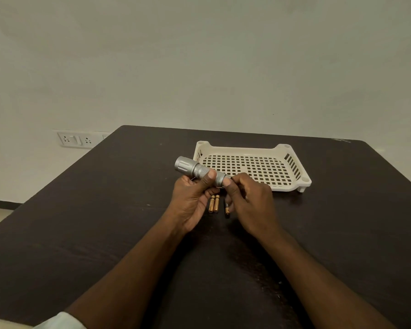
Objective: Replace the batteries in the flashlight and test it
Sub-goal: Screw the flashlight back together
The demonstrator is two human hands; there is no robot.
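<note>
The flashlight (197, 169) is clamped mid-barrel in the left hand (192, 200), above the table (105, 222); its tail end is pinched by the right hand (249, 200). Three batteries (214, 203) lie directly beneath. The barrel should be kept steady while the tail is turned squarely.

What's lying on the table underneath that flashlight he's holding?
Below the silver flashlight, three batteries lie on the dark table: two copper-coloured batteries side by side, and a black-and-copper battery partly covered by the right hand. Anything beneath the hands is hidden.
</note>
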